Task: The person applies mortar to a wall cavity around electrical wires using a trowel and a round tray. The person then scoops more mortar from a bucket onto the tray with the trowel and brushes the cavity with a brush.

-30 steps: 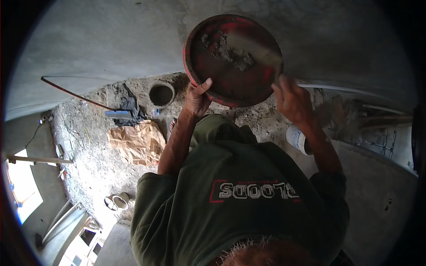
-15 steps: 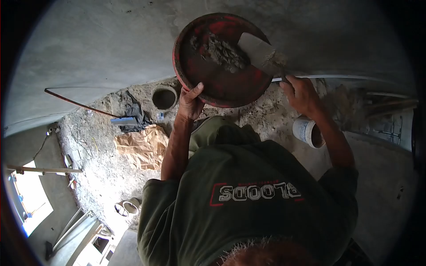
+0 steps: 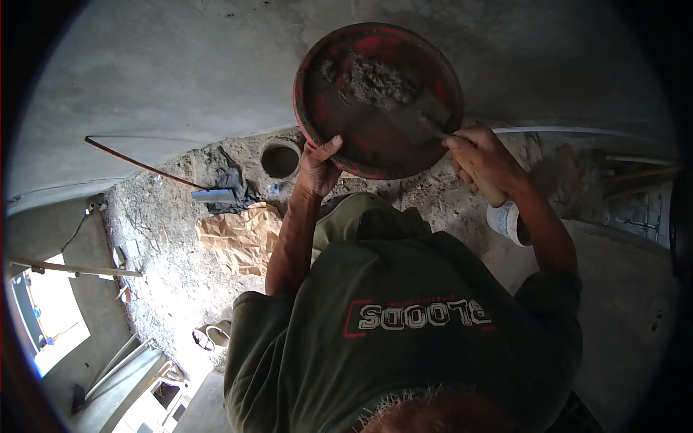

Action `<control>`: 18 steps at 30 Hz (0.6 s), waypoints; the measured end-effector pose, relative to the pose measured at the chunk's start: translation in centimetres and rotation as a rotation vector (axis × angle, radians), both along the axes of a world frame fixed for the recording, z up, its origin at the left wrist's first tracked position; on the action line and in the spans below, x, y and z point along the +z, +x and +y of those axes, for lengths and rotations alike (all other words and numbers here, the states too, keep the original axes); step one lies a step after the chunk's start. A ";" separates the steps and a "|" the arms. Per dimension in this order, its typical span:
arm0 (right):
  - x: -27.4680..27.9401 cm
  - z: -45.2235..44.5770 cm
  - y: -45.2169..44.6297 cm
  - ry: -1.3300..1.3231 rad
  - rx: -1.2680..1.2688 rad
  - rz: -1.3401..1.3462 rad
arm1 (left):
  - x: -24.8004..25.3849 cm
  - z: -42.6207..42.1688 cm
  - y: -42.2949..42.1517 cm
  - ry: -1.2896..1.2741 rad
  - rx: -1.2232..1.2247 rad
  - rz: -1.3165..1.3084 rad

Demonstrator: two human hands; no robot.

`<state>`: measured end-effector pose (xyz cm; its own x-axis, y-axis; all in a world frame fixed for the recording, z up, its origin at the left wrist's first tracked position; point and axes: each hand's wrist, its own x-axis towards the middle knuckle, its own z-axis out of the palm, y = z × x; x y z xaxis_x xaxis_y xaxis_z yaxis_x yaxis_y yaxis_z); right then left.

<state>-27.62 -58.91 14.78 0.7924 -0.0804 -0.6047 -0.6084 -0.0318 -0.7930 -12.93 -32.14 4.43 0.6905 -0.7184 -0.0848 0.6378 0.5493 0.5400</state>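
Observation:
My left hand (image 3: 320,166) grips the near-left rim of a round red pan (image 3: 375,151), thumb over the edge. A lump of wet grey mortar (image 3: 379,83) lies toward the pan's far side. My right hand (image 3: 485,160) is closed around the wooden handle of a trowel (image 3: 417,119). The trowel's grey, mortar-smeared blade is inside the pan on the right, touching or very near the lump's lower edge. The fingers under the pan are hidden.
A grey plastered wall (image 3: 180,72) stands beyond the pan. On the rubble floor are a bucket (image 3: 280,160), crumpled brown paper (image 3: 242,237), a blue-edged flat tool (image 3: 214,195) and a white bucket (image 3: 507,222). A long thin rod (image 3: 141,164) leans at the left.
The trowel blade has dropped from the pan's right rim into the pan, turning as my right hand rotated. The pan sits slightly farther right in view.

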 end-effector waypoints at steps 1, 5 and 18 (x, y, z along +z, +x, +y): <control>-1.1 -0.3 -0.2 -0.429 0.127 -0.288 | 0.1 0.2 -0.1 0.002 -0.004 0.019; 2.9 3.0 0.7 -1.289 0.262 -0.586 | -0.2 1.2 0.2 0.014 0.000 -0.017; 4.3 11.7 -0.8 -0.082 -0.032 0.147 | -2.5 13.6 5.8 -0.120 -0.031 0.104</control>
<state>-28.46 -47.24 19.06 0.6920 -0.1584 -0.7043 -0.7195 -0.0718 -0.6907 -7.11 -18.53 1.97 0.6599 -0.7484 -0.0667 0.7044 0.5852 0.4017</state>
